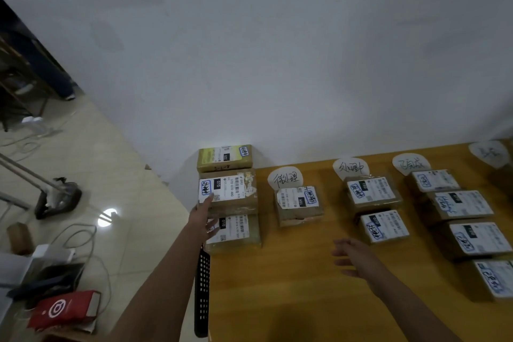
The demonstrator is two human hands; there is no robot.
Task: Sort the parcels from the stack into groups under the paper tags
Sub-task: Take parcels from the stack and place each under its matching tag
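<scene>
Yellow-brown wood made up the table (291, 300), which filled the lower right of the frame against a white wall (277, 50). At its left end sat the stack (229, 194), showing three parcels one above another in the frame: a yellow parcel (224, 157) nearest the wall, a middle brown parcel (230, 189) and a lower brown parcel (236, 230), each with a white label.

The left hand (201, 216) reached up along the stack's left side. Its fingers were straight, their tips touching the left edge of the middle brown parcel; it clasped nothing. The right hand (351, 257) hung over bare tabletop at centre right, its fingers loosely spread and holding nothing.

Four paper tags ran along the wall. Under the first tag (286, 178) lay a single parcel (299, 204). Under the second tag (351, 168) lay two parcels (372, 191), one below the other in the frame. Under the third tag (410, 164) lay a column of four parcels (463, 204) running to the right edge. The fourth tag (490, 151), at the far right, was too blurred to read.

A black perforated strip (202, 286) hung at the table's left edge. On the tiled floor (133, 189) at lower left lay a red pouch (63, 309) and loose cables (83, 233).
</scene>
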